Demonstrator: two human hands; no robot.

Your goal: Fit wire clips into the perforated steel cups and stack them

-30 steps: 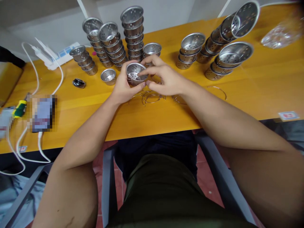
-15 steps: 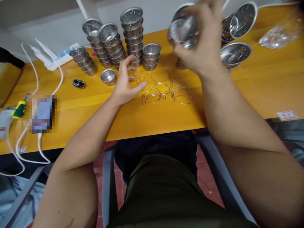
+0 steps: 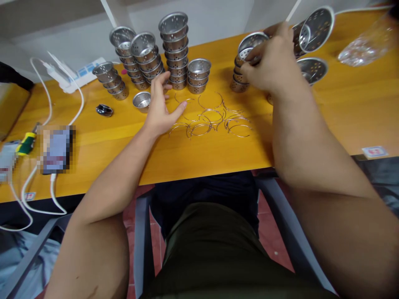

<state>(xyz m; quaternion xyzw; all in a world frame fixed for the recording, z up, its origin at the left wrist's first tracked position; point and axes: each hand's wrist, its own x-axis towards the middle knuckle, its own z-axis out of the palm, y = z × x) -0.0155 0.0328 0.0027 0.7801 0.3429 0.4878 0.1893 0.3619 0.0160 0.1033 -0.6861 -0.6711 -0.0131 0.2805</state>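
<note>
My right hand (image 3: 276,64) is closed on the rim of a perforated metal cup (image 3: 252,42), which sits at the top of a short stack (image 3: 239,79). Part of that cup is hidden behind my fingers. My left hand (image 3: 162,106) hovers over the table, fingers apart and holding nothing. Thin bent wire rings (image 3: 212,115) lie loosely to the right of it. A single small cup (image 3: 141,101) stands just left of my left hand. Behind it rise a tall cup stack (image 3: 173,31) and a shorter stack (image 3: 198,74).
More cup stacks (image 3: 145,52) stand at the back left, with a small black object (image 3: 104,110) before them. A power strip (image 3: 79,77), cables and a phone (image 3: 57,151) occupy the left. Tilted cups (image 3: 318,31) and a clear plastic bag (image 3: 361,50) are at right.
My right hand has come down with the cup, which was raised and tilted above the short stack and now rests on it. My left hand has shifted slightly left, still open.
</note>
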